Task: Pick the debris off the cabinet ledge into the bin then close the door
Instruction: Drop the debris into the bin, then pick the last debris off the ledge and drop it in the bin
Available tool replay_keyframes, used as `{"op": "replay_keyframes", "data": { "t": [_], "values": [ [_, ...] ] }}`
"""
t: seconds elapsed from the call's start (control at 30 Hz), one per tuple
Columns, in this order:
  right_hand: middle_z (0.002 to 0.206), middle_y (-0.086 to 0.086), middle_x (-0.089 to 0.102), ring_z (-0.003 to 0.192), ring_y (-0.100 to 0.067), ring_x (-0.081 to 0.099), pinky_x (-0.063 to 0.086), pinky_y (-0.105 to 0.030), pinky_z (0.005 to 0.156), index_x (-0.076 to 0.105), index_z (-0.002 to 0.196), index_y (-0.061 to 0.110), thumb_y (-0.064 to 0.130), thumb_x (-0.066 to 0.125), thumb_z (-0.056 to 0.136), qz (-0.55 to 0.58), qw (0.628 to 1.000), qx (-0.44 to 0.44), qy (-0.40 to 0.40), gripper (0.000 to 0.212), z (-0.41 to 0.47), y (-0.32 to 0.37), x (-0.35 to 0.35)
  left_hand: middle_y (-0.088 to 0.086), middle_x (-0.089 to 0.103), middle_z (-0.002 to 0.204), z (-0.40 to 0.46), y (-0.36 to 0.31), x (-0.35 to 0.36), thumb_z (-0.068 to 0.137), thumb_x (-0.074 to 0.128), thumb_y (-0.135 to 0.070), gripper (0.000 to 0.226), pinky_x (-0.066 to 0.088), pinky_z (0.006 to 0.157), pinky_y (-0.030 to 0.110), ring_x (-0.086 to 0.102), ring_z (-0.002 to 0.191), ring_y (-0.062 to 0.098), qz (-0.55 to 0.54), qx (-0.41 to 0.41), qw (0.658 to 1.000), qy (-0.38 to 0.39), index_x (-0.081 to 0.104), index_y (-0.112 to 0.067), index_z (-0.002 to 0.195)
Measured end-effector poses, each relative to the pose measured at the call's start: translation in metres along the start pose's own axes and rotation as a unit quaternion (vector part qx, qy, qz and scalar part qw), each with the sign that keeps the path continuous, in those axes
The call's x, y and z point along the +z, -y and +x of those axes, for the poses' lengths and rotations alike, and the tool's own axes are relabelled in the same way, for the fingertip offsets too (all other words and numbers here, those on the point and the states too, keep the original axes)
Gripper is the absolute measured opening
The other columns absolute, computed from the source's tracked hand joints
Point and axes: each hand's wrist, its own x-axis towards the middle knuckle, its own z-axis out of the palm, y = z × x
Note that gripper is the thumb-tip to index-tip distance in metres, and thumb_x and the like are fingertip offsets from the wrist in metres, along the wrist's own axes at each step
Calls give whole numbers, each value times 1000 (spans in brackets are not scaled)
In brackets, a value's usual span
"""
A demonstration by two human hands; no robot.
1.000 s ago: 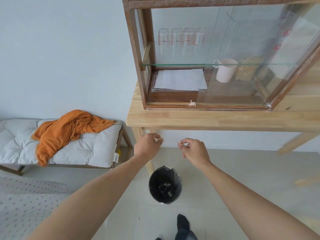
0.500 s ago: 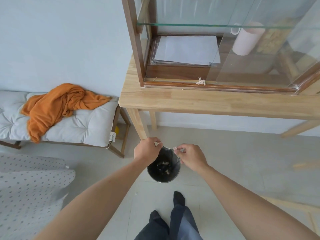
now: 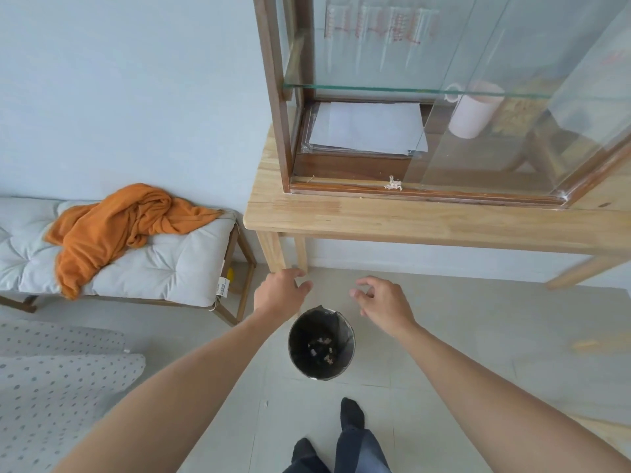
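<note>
Left hand [image 3: 278, 292] and right hand [image 3: 382, 299] loosely spread, empty, above round black bin [image 3: 321, 343].

Pale wall [image 3: 136, 80], cushioned bench [image 3: 164, 268]

Cabinet [image 3: 273, 97] top and right side cut off by frame edge; glasses [image 3: 379, 25] on upper shelf blurred behind glass, print illegible; scraps in bin [image 3: 321, 346] too small to identify.
</note>
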Motion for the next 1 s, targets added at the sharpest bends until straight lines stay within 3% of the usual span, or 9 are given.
{"op": "replay_keyframes", "data": {
  "t": [0.1,0.23,0.33,0.5,0.63,0.77,0.9,1.0],
  "values": [
    [71,3,77,77,-16,75,61,-40,87,74,131,24,44,68,103,23,999,-18,-35,35,-8,21,-22,-3,76,94,-4,-15,-25,106,61,-46,43,65,81,42,75,88,21,-2,28,999,-22,66,-27,143],
    [72,2,77,77,-16,75,61,-40,86,75,130,25,44,67,103,35,995,-38,-80,34,-19,42,-50,-7,69,95,-11,-38,-54,105,60,-49,43,64,83,41,73,92,19,-16,69,996,-49,68,-28,142],
    [70,2,78,75,-15,75,62,-41,82,76,126,27,45,67,102,53,992,-43,-107,31,-22,52,-70,-9,66,94,-12,-56,-72,104,62,-49,42,56,75,34,66,90,18,-22,104,992,-73,69,-27,139],
    [61,8,74,63,-3,72,61,-37,77,77,123,29,44,68,102,60,986,-65,-141,27,-10,64,-101,-10,68,85,1,-82,-96,103,63,-50,42,55,76,36,71,99,23,-31,113,988,-97,70,-29,138],
    [72,8,75,79,-17,77,62,-41,84,77,124,27,42,67,103,46,983,-81,-158,28,11,75,-120,-9,72,84,20,-94,-103,102,63,-50,41,58,81,39,71,105,25,-36,95,988,-116,69,-32,138],
    [77,5,76,80,-22,72,62,-42,82,74,132,30,40,64,104,29,981,-88,-168,31,37,84,-134,5,79,107,42,-100,-106,102,62,-49,41,60,83,44,72,106,30,-34,78,987,-139,68,-34,140],
    [101,-3,85,105,-30,76,60,-45,91,67,145,33,43,60,105,-1,983,-82,-167,42,61,91,-144,6,78,110,64,-105,-108,104,60,-46,38,61,86,47,72,102,32,-61,57,986,-146,68,-38,140],
    [107,-3,86,114,-31,75,60,-44,92,62,152,33,43,57,107,-45,981,-84,-168,46,74,91,-147,6,78,114,79,-108,-108,104,60,-42,35,61,88,48,72,103,33,-83,40,985,-146,71,-35,137]
  ]
}}
